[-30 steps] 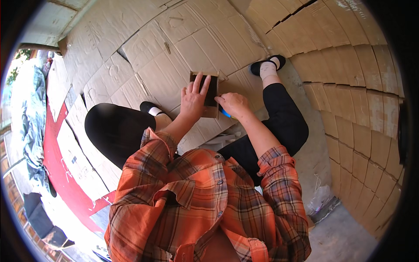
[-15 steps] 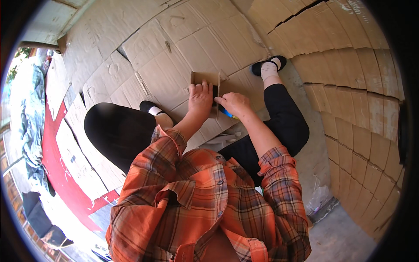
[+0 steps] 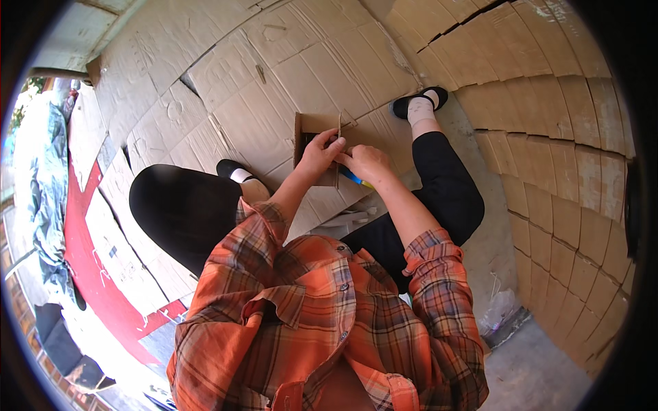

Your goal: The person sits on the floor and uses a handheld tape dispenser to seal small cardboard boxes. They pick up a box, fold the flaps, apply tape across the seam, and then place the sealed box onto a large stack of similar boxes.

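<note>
A small open cardboard box point(image 3: 308, 123) stands on the floor between my feet, its inside partly hidden by my hand. My left hand point(image 3: 319, 155) is closed on the box's right wall, with fingers inside and the thumb at the edge. Close against the outside of that wall is my right hand point(image 3: 367, 164), its fingers curled round a blue and yellow tool point(image 3: 354, 177). Most of that tool lies hidden under the hand, so its exact kind does not show. The fingertips of both hands nearly meet at the wall.
Flattened cardboard sheets point(image 3: 301, 75) cover the floor ahead. Stacked folded cardboard point(image 3: 548, 116) lines the right side. A red patch point(image 3: 89, 253) and a crumpled tarp point(image 3: 48, 185) lie at the left. A clear plastic bag point(image 3: 500, 308) rests by my right leg.
My left hand has shifted from deep inside the box to its right wall, thumb now towards my right hand. The right hand has barely moved and keeps the blue and yellow tool.
</note>
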Available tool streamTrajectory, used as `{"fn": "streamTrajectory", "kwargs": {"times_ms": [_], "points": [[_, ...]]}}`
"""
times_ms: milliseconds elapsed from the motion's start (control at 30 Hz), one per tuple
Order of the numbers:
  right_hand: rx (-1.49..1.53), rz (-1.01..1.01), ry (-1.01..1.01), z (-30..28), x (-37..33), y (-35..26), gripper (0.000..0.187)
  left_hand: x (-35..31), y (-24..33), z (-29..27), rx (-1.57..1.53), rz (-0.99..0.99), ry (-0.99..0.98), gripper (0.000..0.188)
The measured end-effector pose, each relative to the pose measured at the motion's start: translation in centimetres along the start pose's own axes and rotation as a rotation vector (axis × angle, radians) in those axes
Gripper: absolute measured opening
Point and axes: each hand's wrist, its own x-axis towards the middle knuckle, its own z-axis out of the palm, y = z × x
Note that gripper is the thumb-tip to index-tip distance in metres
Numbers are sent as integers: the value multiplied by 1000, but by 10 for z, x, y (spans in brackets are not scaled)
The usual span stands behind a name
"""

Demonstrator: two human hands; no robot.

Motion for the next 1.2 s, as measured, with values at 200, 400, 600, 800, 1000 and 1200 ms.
{"fn": "streamTrajectory", "kwargs": {"times_ms": [200, 400, 600, 800, 1000, 1200], "points": [[-49, -41, 26, 2, 0, -1, 64, 9, -8, 0, 32, -111, 40, 29], [1, -31, 22, 5, 14, 2, 57, 18, -34, -8, -357, -234, 114, 26], [-83, -26, 23, 18, 25, -2, 51, 16, -23, -5, 342, -122, 188, 28], [-69, -4, -8, 20, 27, 3, 50, -33, 40, -18, 689, 346, 314, 45], [-66, -43, 19, 21, 27, -1, 49, -34, 0, -43, 654, 347, 431, 58], [-72, -53, 53, 24, 26, 0, 47, -29, -8, -25, 833, 353, 474, 58]]}}
